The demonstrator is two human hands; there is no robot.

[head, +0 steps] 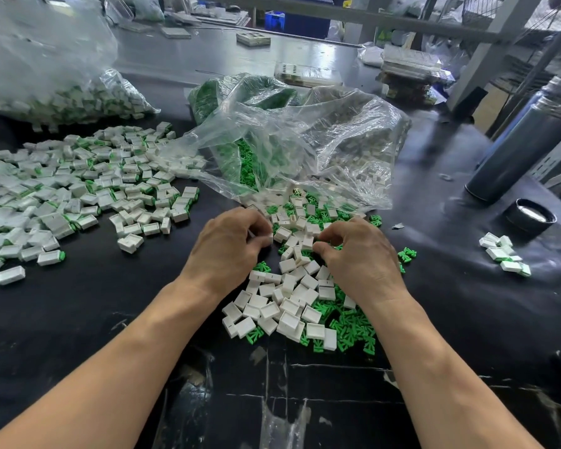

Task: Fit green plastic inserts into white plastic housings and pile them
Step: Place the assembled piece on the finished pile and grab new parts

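Head view: finished pile [78,186] spreads across the dark table [78,319]; loose white housings [289,296] and green inserts [347,322] lie between both wrists. Left hand [230,247] pinches a housing; right hand [357,251] curls picking, contents unclear. Next, likely mating.

We have a single wide-angle view from a camera worn on the head, facing forward and down onto the dark worktop [78,319]. We see the hands [230,244] close below it, and shelving and clutter recede at the top edge.
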